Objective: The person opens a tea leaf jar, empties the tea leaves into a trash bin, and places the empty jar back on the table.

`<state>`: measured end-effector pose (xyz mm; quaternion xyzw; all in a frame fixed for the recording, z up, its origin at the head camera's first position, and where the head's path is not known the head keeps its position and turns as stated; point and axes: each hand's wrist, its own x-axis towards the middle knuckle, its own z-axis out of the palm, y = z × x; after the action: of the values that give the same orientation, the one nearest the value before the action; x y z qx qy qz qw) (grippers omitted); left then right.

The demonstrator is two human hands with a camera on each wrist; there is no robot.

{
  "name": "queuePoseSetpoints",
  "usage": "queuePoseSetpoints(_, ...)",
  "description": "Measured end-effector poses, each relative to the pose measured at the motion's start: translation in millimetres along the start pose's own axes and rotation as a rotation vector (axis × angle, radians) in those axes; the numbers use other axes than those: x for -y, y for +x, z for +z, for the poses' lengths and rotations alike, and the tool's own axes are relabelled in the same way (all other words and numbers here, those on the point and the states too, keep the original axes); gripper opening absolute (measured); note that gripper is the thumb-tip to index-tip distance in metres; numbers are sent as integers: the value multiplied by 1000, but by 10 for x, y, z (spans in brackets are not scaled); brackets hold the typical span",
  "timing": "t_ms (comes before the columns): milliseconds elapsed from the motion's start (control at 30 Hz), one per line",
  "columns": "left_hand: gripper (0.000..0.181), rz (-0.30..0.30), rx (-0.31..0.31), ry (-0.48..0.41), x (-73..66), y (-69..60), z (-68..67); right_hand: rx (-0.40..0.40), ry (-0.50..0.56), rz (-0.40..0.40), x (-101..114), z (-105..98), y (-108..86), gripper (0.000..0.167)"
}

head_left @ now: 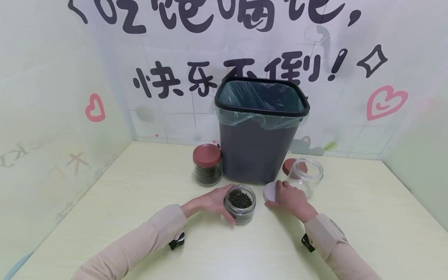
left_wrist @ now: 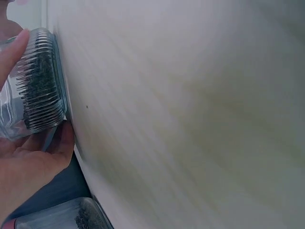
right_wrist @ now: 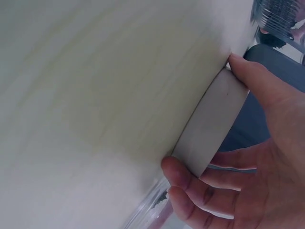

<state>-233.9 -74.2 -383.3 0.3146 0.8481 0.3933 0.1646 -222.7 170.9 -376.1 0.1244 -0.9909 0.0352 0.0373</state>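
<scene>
My left hand [head_left: 214,200] grips an open glass jar [head_left: 242,217] that stands upright on the table, thumb on one side and fingers on the other. Dark dried leaves, like loose tea, fill part of it; ribbed glass shows on the jar [left_wrist: 43,86] in the left wrist view. To the right, my right hand [head_left: 293,199] holds a round white lid [head_left: 270,192] by its rim at table level. The right wrist view shows thumb and fingers on opposite sides of this lid [right_wrist: 212,119]. Part of its top is hidden behind the fingers.
A dark bin [head_left: 257,149] with a green liner stands behind both hands. Left of it is a red-lidded jar [head_left: 207,165] with dark contents. Close by my right hand stands a clear lidless jar [head_left: 308,175], with a red lid [head_left: 288,165] behind it.
</scene>
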Motion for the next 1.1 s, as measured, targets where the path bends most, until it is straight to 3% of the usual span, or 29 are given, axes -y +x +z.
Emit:
queuePoseSetpoints(367, 84, -30, -50, -49, -31, -27, -1, 27, 36, 12, 0, -33, -11, 83)
queuePoseSetpoints(600, 86, -74, -121, -13, -46, -77, -3, -59, 60, -44, 2, -179, -132, 70)
queuePoseSetpoints(767, 81, -105, -173, 3, -38, -130, -32, -142, 217, -87, -102, -381, -179, 52)
queuePoseSetpoints(933, 84, -113, -232, -23, -82, -207, -147, -209, 406, -112, -257, -664, -167, 28)
queuePoseSetpoints(1100, 85, -84, -292, -80, -179, -272, -395, -209, 473, -35, -406, -1024, -91, 39)
